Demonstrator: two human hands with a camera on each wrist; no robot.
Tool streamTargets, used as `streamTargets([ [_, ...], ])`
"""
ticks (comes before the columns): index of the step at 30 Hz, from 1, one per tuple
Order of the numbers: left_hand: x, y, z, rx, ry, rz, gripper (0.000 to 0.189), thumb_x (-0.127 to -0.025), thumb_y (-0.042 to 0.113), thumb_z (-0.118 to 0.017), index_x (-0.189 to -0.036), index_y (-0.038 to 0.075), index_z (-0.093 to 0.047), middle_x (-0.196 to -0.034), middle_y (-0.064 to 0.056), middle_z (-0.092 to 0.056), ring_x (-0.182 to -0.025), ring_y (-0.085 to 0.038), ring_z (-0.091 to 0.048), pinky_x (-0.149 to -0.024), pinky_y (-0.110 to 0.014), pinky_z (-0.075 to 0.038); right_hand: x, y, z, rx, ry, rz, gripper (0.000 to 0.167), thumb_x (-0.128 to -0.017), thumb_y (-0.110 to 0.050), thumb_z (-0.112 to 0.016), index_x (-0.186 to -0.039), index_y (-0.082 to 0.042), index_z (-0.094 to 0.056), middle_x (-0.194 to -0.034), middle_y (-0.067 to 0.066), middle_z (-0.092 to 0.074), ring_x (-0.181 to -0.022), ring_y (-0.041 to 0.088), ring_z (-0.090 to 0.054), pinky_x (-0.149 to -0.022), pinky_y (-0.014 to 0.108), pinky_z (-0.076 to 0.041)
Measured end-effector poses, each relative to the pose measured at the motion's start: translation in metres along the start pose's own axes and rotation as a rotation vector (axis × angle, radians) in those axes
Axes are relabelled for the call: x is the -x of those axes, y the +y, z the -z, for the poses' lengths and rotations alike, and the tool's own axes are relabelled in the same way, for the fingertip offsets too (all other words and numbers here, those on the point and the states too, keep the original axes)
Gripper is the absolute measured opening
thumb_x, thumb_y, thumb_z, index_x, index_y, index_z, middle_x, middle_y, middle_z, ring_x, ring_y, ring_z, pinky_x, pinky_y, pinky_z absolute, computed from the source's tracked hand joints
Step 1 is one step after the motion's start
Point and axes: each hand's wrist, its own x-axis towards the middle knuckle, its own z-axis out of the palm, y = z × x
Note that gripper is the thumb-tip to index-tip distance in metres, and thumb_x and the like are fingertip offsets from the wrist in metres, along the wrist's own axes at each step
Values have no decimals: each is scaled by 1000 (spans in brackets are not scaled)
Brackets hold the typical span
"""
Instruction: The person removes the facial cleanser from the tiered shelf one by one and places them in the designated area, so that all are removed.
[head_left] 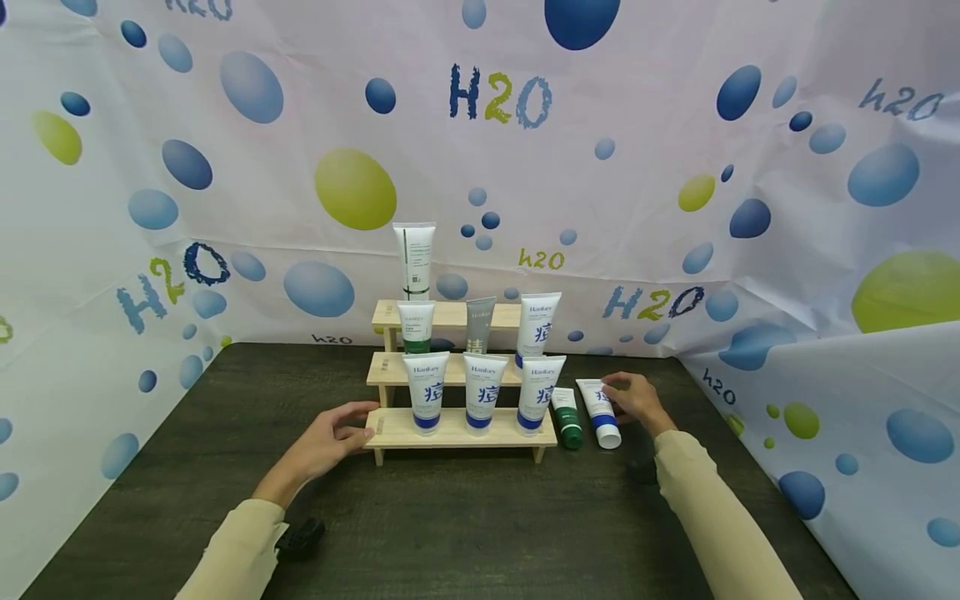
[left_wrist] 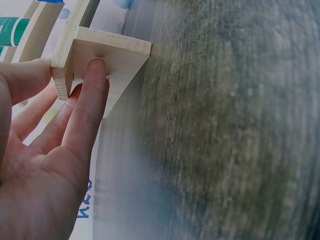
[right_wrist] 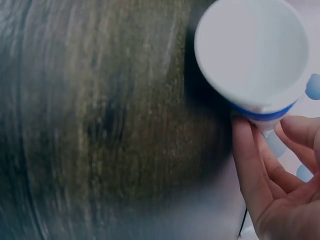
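Observation:
My left hand [head_left: 324, 446] is at the left end of a three-tier wooden display stand [head_left: 450, 439]. In the left wrist view, the thumb lies along the edge of the lowest board [left_wrist: 62, 50] and the index fingertip is beneath it, pinching the board's end. My right hand [head_left: 636, 400] holds a white face-wash tube [head_left: 597, 404] with a blue band, lying on the table right of the stand. Thumb and fingers are on either side of this tube in the right wrist view, its round white cap [right_wrist: 252, 50] facing the camera. A small green-and-white tube [head_left: 567, 421] lies between it and the stand.
Three matching white tubes [head_left: 482, 392] stand on the lowest tier. On the middle one are a green-and-white tube [head_left: 416, 325], a grey tube [head_left: 479, 325] and another white tube [head_left: 537, 323]. A tall white tube [head_left: 416, 258] tops the stand. Patterned sheeting [head_left: 465, 183] surrounds the dark table [head_left: 450, 533].

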Motion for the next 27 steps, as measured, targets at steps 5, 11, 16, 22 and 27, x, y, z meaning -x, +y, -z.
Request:
streamTargets([
  [5,0,0,-1,8,-6,-5,55,-103,16,-64,-153,2,-45,-151,-32,-46,-125,-42,-65,-91,-42,-62,2,0,3,25,-1,14,35,-105,-19,-59,-134,2,-62,-111,25,-68,-81,22,-71,-67,39,-65],
  [11,0,0,-1,13,-9,-12,55,-103,15,-64,-153,2,-45,-152,-33,-46,-126,-43,-64,-91,-42,-63,4,-5,9,20,3,31,33,-106,-17,-57,-130,5,-63,-122,31,-67,-79,23,-74,-66,39,-65],
  [16,0,0,0,8,-3,-11,54,-103,15,-64,-153,1,-45,-150,-33,-47,-125,-43,-65,-91,-42,-63,4,-12,16,32,-30,34,35,-104,-18,-61,-130,5,-63,-124,31,-66,-81,25,-75,-65,38,-65],
  [22,-1,-1,0,-10,6,-1,54,-103,15,-65,-152,2,-47,-149,-33,-48,-124,-42,-66,-91,-43,-63,5,-15,17,58,-150,-11,44,-98,-24,-72,-135,-1,-62,-118,25,-69,-85,26,-74,-67,39,-65],
  [27,-1,-1,0,-12,5,5,54,-103,16,-65,-152,2,-47,-149,-32,-49,-124,-42,-66,-91,-43,-62,5,-12,18,43,-188,-6,47,-99,-24,-71,-138,0,-60,-121,27,-67,-87,27,-73,-68,41,-65],
])
